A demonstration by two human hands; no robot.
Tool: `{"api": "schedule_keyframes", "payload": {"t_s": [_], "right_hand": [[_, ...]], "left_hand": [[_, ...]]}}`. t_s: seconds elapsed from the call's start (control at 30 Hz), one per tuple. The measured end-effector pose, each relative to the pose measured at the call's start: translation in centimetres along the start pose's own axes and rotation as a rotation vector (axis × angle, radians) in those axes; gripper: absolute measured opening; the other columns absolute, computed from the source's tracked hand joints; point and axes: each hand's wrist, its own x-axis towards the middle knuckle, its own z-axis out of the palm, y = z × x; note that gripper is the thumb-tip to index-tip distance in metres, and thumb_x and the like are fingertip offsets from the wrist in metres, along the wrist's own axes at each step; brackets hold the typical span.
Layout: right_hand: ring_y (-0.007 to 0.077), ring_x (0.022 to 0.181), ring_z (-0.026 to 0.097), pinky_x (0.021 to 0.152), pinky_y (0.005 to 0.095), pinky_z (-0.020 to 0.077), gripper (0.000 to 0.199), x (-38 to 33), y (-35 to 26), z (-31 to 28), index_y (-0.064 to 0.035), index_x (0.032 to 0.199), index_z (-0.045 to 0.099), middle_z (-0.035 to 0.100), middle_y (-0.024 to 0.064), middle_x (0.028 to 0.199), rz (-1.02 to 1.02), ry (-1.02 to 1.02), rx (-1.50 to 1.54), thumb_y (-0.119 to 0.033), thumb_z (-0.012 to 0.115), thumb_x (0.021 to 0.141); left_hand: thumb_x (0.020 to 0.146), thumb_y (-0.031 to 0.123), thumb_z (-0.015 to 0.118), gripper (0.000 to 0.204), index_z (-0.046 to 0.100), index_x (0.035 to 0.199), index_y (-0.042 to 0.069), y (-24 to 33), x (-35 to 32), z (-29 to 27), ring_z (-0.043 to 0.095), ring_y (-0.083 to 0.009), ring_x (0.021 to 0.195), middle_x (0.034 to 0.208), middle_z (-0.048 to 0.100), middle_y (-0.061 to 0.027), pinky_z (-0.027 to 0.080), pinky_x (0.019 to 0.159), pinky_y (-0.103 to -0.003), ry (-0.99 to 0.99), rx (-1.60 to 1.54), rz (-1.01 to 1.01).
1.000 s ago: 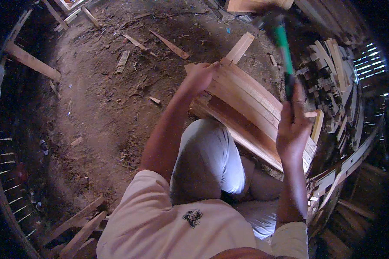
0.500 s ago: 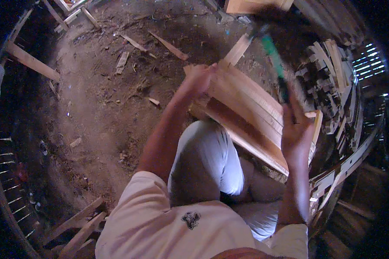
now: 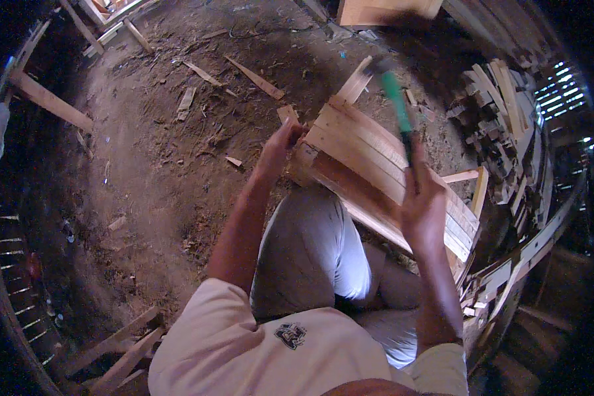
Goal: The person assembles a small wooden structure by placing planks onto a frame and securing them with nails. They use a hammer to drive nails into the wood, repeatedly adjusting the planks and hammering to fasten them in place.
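Note:
In my right hand (image 3: 421,204) is a hammer (image 3: 395,99) with a green and black handle, raised above a wooden box (image 3: 363,135) made of planks. The hammer's head is smeared by motion at the far end of the handle. My left hand (image 3: 285,140) is closed at the box's left end, fingertips close to its corner; whatever they pinch is too small to make out. The box lies slanted in front of my bent knee. A short piece of wood (image 3: 287,113) shows just beyond my left fingers, and a slat (image 3: 355,80) sticks out past the box's far edge.
A stack of cut wood (image 3: 495,125) stands at the right. Thin offcuts (image 3: 256,78) and chips lie scattered over the dirt floor (image 3: 152,178). At the far edge is a wooden panel (image 3: 376,12). Timber pieces (image 3: 119,350) lean at the lower left.
My left hand has moved left and down from the box's far edge to its left end. The hammer and my right hand have shifted left, uncovering more of the box's right end.

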Motion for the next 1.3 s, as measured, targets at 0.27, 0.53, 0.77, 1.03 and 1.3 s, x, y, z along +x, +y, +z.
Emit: {"api": "schedule_keyframes", "payload": {"t_s": [0.27, 0.53, 0.77, 1.03, 1.3], "right_hand": [[0.0299, 0.088, 0.075, 0.078, 0.0404, 0.0551, 0.051, 1.1, -2.2, -1.6, -0.0154, 0.151, 0.052, 0.069, 0.0299, 0.108, 0.08, 0.005, 0.005, -0.005, 0.057, 0.101], [0.0278, 0.12, 0.067, 0.093, 0.035, 0.0515, 0.049, 1.9, -2.8, -1.0, -0.0139, 0.151, 0.052, 0.064, 0.0299, 0.125, -0.062, 0.192, 0.122, -0.003, 0.053, 0.102], [0.0355, 0.117, 0.068, 0.093, 0.0363, 0.0518, 0.047, 2.6, -3.5, -3.2, -0.0084, 0.15, 0.051, 0.063, 0.0316, 0.126, -0.016, 0.008, 0.085, -0.007, 0.053, 0.103], [0.0404, 0.088, 0.071, 0.08, 0.0446, 0.0539, 0.052, 1.3, -1.9, -1.0, -0.0124, 0.151, 0.051, 0.07, 0.0304, 0.106, -0.245, -0.004, -0.079, -0.004, 0.057, 0.1], [0.0243, 0.096, 0.074, 0.082, 0.0406, 0.0538, 0.05, 0.9, -3.0, -0.6, -0.0107, 0.152, 0.05, 0.068, 0.0331, 0.112, 0.062, -0.196, -0.099, -0.005, 0.055, 0.102]], "left_hand": [[0.109, 0.056, 0.036, 0.062, 0.05, 0.14, 0.004, -4.3, -2.4, -0.8, 0.049, -0.0177, 0.126, 0.136, 0.056, -0.007, 0.036, 0.111, -0.035, -0.042, -0.009, 0.23], [0.11, 0.056, 0.033, 0.061, 0.053, 0.133, 0.004, -5.0, -2.1, -0.8, 0.049, -0.0166, 0.123, 0.128, 0.057, -0.0053, 0.035, 0.11, -0.033, -0.002, 0.113, 0.333], [0.111, 0.052, 0.03, 0.057, 0.054, 0.128, 0.003, -5.0, -1.4, -0.9, 0.049, -0.0167, 0.12, 0.124, 0.057, -0.0053, 0.036, 0.107, -0.034, -0.038, 0.018, 0.312], [0.111, 0.052, 0.031, 0.057, 0.053, 0.132, 0.003, -4.6, -1.4, -0.4, 0.049, -0.0169, 0.12, 0.125, 0.057, -0.0055, 0.036, 0.108, -0.033, -0.021, 0.053, 0.351], [0.112, 0.045, 0.035, 0.048, 0.054, 0.129, 0.004, -6.0, -0.4, -1.2, 0.049, -0.0148, 0.111, 0.117, 0.055, -0.002, 0.037, 0.103, -0.03, -0.031, -0.124, 0.229]]}}
